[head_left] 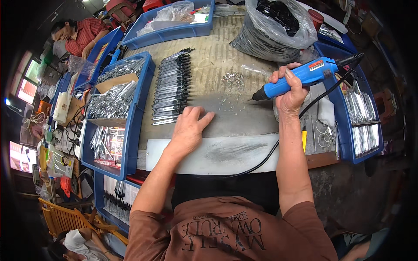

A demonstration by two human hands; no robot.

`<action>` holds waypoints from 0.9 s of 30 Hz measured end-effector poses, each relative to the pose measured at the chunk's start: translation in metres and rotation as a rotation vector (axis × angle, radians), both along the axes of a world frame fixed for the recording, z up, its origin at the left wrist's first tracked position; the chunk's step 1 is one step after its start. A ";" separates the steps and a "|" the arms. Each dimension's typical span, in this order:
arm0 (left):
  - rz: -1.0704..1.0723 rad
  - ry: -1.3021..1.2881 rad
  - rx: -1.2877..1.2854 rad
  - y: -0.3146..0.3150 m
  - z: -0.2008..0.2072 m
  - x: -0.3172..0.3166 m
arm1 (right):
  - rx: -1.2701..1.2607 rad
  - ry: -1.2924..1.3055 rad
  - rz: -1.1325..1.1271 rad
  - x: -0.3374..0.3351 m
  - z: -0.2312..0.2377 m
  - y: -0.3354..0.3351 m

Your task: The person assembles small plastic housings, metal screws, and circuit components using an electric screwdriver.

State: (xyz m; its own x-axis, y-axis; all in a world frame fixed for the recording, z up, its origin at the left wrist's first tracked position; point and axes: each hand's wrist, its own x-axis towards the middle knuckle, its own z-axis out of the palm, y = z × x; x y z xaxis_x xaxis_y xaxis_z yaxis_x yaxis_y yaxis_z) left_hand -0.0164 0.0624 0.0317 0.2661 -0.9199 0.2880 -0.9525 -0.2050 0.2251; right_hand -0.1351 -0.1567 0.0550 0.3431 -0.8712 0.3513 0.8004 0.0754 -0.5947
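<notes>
Rightward of the pen row (170,89), my right hand (292,95) grasps the blue driver (312,75). My left hand (190,125), loose beside the row, should steady it.

Brown shirt (230,222): large dark capitals (222,239), upside down | Blue power tool (305,78): red-and-white sticker (316,65), print too small | Sheet (115,143) in blue tray (134,141): red-and-white print, unreadable
</notes>
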 end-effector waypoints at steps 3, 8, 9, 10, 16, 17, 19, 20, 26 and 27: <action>0.003 -0.012 0.040 -0.011 -0.001 -0.003 | -0.004 -0.003 -0.014 0.001 -0.002 -0.002; 0.010 -0.017 0.093 -0.016 0.000 -0.004 | 0.004 -0.020 -0.030 0.002 -0.002 -0.003; 0.016 -0.014 0.096 -0.016 0.000 -0.004 | -0.006 -0.018 -0.028 0.002 -0.002 -0.003; 0.021 -0.011 0.099 -0.016 -0.001 -0.004 | -0.004 -0.017 -0.029 0.002 -0.002 -0.002; 0.014 -0.001 0.095 -0.015 -0.001 -0.005 | -0.005 -0.007 -0.034 0.001 -0.001 -0.002; 0.013 0.000 0.094 -0.014 0.000 -0.005 | 0.001 -0.004 -0.031 0.001 -0.001 -0.002; 0.015 0.001 0.090 -0.013 0.001 -0.006 | 0.009 -0.002 -0.028 0.001 -0.001 -0.002; 0.015 0.000 0.091 -0.013 0.001 -0.006 | 0.011 -0.007 -0.023 0.001 -0.001 -0.002; 0.007 -0.006 0.093 -0.016 0.003 -0.008 | 0.001 0.006 -0.039 0.001 0.000 -0.001; 0.002 0.000 0.103 -0.017 0.005 -0.009 | 0.000 0.004 -0.040 0.000 0.000 -0.001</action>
